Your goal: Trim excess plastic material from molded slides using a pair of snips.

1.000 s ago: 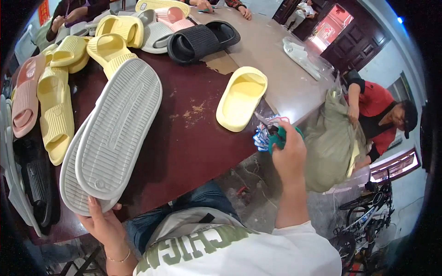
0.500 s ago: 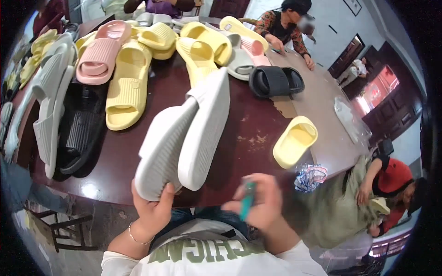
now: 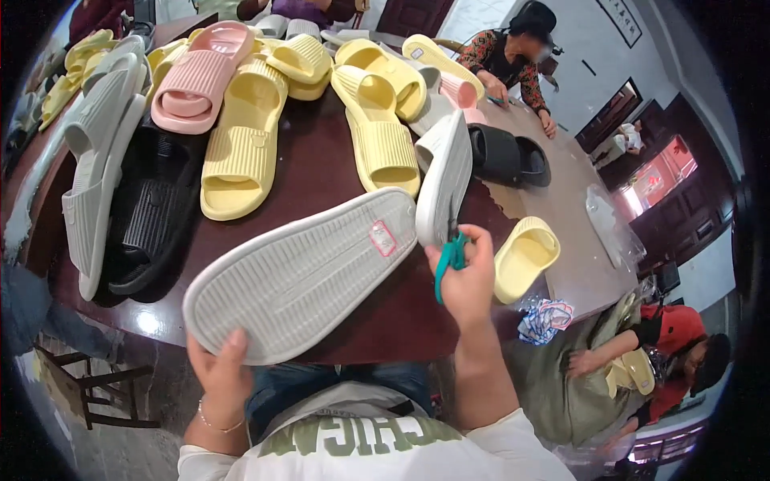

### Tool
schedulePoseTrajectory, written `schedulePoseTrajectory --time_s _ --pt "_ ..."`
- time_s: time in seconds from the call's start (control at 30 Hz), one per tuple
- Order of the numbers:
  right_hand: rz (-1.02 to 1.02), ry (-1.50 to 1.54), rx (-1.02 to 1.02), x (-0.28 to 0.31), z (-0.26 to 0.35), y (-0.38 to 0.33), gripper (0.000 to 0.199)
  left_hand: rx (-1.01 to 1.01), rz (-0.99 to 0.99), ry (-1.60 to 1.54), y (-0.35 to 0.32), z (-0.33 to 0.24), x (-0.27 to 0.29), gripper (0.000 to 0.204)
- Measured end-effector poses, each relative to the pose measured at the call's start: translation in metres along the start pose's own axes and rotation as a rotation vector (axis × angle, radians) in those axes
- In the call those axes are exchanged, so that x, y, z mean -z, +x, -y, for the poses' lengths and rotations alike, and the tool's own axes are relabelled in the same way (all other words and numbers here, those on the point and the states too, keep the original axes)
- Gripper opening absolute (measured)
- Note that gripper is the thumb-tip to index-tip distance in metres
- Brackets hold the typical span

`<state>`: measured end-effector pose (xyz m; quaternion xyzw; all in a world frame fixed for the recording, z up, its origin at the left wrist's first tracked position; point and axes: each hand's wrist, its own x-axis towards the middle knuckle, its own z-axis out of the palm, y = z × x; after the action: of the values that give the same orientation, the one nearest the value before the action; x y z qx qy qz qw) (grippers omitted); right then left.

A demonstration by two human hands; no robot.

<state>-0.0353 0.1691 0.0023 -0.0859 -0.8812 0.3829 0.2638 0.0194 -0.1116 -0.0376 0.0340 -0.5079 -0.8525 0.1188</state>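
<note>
Your table [image 3: 321,172] is the biggest thing here, dark brown and crowded: yellow slides [image 3: 241,136] in the middle, a pink slide [image 3: 196,76] behind them, black slides [image 3: 148,212] and pale grey ones [image 3: 92,160] to your left, another black pair [image 3: 505,156] and a lone small yellow slide [image 3: 525,256] to your right.

The grey pair you hold hangs over the near edge. The first grey slide [image 3: 301,276] lies sole up, a small pink sticker [image 3: 382,238] near its toe. Your left hand [image 3: 220,377] grips its heel, fingers curled beneath, thumb pressed on the sole. The second grey slide [image 3: 445,180] stands on edge, its toe beside the first one's.

Your right hand [image 3: 465,276] is closed round green snips [image 3: 451,256], fingers pressed together on the handles, right where the two toes meet. I cannot tell whether the blades are apart.

Probably you are cutting something that joins the pair. Keep the heel steady, hold the toes slightly apart so the join shows, and keep the tips off the foam. Mind your left thumb.
</note>
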Motion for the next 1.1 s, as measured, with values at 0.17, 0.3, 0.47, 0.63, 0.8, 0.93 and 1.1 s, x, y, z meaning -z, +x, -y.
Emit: schedulePoseTrajectory --time_s 0.17,0.3,0.47,0.63,0.8,0.93,1.1 --pt "0.008 0.37 0.044 -0.007 0.003 -0.009 0.041 -0.104 -0.013 -0.03 0.013 -0.008 0.008 0.042" --pt "0.133 0.326 0.258 -0.02 0.016 -0.025 0.04 -0.117 -0.038 -0.014 0.014 -0.005 0.008 0.041" --pt "0.19 0.016 0.519 -0.018 0.025 -0.019 0.041 -0.14 -0.011 0.035 0.014 -0.007 0.007 0.039" --pt "0.281 -0.271 0.85 -0.013 0.032 -0.012 0.044 -0.143 -0.039 0.035 0.014 -0.005 0.005 0.04" --pt "0.322 -0.319 0.962 -0.015 0.036 -0.006 0.043 -0.127 -0.012 0.033 0.015 -0.008 0.005 0.04" --pt "0.265 -0.338 0.98 -0.021 0.03 -0.003 0.043 -0.134 -0.024 0.042 0.016 -0.008 0.002 0.04" --pt "0.101 -0.101 0.767 -0.017 0.021 0.009 0.042 -0.199 -0.016 0.061 0.014 -0.007 0.004 0.04"
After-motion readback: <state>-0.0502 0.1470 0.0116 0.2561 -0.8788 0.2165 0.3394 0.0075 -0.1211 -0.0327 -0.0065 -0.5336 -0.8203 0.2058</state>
